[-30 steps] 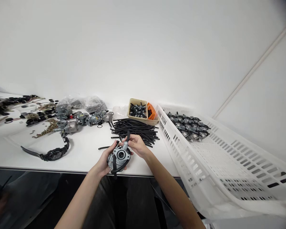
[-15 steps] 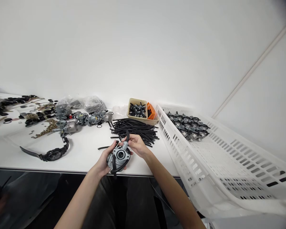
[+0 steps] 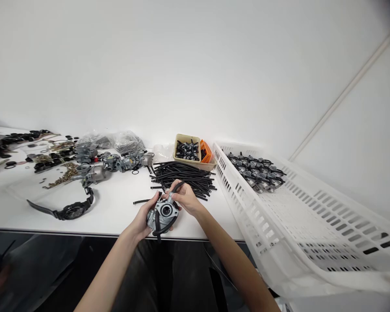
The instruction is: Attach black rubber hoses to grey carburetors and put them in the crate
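A silver-grey carburetor [image 3: 165,211] is held over the table's front edge, its round bore turned up toward me. My left hand [image 3: 143,219] is closed around its left side, with the thumb along the top. Closed fingers of my right hand [image 3: 186,198] pinch the carburetor's narrow neck, where a short black rubber piece [image 3: 178,186] sticks out and leans right. A black hose [image 3: 157,225] loops around the lower body. Some right fingertips are hidden behind the neck.
Black hoses [image 3: 182,175] lie piled beyond my hands, before a cream bin [image 3: 187,159] of small parts and an orange basket [image 3: 208,149]. At right stands a white crate [image 3: 243,203] with several carburetors [image 3: 260,173]. A wristwatch [image 3: 74,211] and loose carburetors [image 3: 97,172] lie left.
The black rubber piece on top has tipped from upright to leaning right. My right fingers have shifted slightly around the neck; the carburetor has barely moved.
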The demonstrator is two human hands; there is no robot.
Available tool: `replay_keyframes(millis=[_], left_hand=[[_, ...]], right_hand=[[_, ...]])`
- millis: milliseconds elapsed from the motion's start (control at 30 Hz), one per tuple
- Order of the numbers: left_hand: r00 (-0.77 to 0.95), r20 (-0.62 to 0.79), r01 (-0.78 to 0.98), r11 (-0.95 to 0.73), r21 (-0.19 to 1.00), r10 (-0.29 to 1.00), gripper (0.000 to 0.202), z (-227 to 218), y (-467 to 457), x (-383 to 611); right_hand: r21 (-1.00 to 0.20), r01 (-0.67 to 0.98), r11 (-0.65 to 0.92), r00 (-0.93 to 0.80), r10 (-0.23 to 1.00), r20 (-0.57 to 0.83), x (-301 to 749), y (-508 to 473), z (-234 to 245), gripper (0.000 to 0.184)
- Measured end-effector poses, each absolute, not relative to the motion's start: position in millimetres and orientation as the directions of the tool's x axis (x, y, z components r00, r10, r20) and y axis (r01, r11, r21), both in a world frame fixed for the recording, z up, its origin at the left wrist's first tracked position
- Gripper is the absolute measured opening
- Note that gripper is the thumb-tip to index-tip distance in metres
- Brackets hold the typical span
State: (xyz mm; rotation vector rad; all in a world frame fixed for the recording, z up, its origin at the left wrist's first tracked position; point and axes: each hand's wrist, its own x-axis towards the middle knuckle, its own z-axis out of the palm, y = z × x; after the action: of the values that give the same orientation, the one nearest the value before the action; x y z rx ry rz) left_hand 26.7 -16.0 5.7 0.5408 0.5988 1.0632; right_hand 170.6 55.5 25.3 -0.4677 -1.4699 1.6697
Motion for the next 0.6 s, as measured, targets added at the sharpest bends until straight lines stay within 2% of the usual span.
replay_keyframes(millis=[167,333,467,600], left_hand=[[0.358,-0.188,-0.641,0.387,0.663,0.915,0.045,5.4,-15.5,26.5],[0.368,-0.197,-0.637,0.4,0.659,0.909,0.046,5.5,-15.6,25.2],[0.358,-0.147,-0.667,0.363,0.65,0.922,0.043,8.1,-17.3,25.6],[0.346,-0.145,-0.666,0.351,0.658,0.927,0.042,8.6,-18.4,25.6]], right_hand=[[-0.941,-0.335,0.054,-0.597,0.76,0.256,170.3,56.7,22.9,0.039],[-0.9,-0.436,-0.003,-0.635,0.709,0.305,172.0,56.9,24.4,0.04],[-0.91,-0.406,-0.078,-0.693,0.675,0.252,175.9,55.7,27.7,0.038],[-0.921,-0.384,-0.066,-0.664,0.712,0.226,175.4,53.8,29.5,0.035]])
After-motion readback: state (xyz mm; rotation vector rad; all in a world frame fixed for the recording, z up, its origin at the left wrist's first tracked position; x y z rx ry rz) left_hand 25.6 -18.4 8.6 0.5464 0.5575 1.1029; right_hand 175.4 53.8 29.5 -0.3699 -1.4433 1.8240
